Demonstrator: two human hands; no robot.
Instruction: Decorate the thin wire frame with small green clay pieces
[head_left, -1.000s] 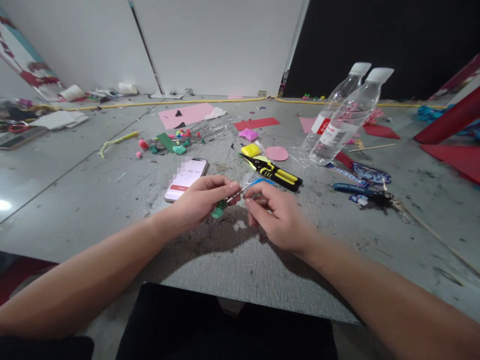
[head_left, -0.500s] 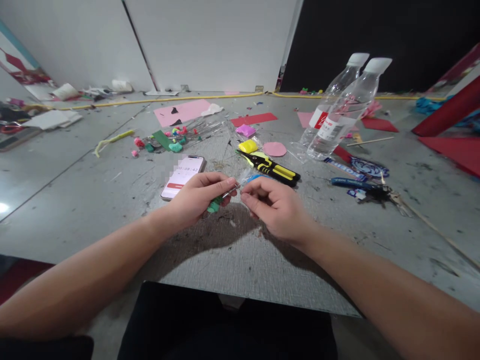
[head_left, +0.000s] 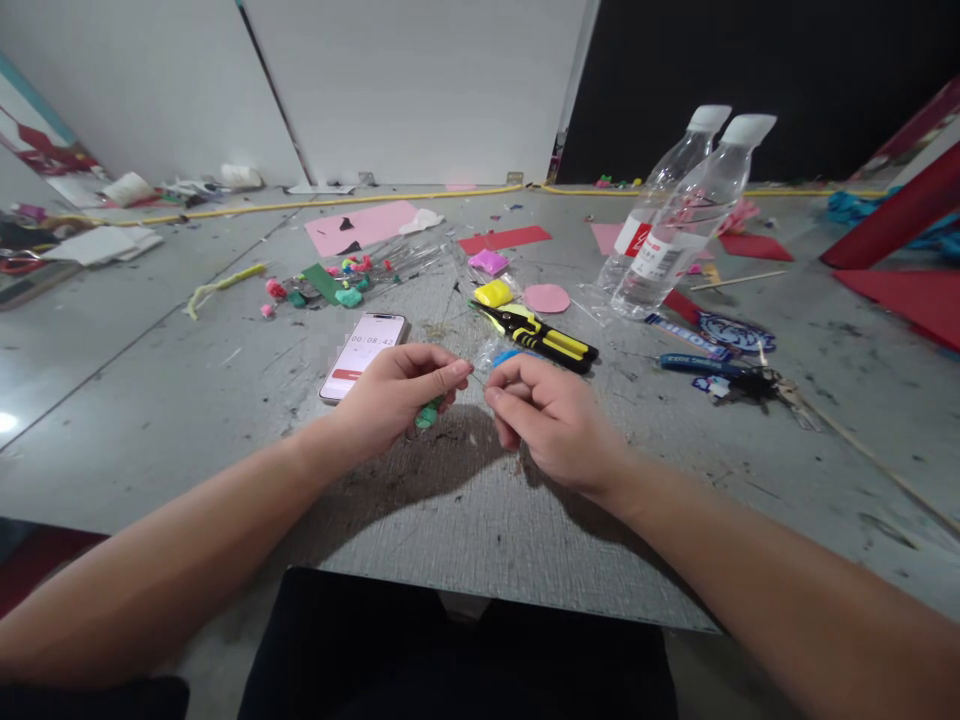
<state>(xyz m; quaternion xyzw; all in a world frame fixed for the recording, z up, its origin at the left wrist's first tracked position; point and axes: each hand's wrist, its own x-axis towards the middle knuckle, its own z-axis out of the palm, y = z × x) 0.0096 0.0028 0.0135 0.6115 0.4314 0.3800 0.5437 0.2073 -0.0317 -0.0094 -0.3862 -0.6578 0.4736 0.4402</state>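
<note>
Behind the hands, phone (head_left: 363, 356) and cutters (head_left: 541, 337).

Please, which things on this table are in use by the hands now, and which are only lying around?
In use:
- left hand, pinching a green clay piece
- right hand, fingertips beside the left hand's

Lying about:
- phone
- yellow-black cutters
- two water bottles
- keys
- pink paper

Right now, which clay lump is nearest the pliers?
The yellow lump, lying right by the pliers' tip; the purple lump lies farther back, and the green lump far left.
</note>
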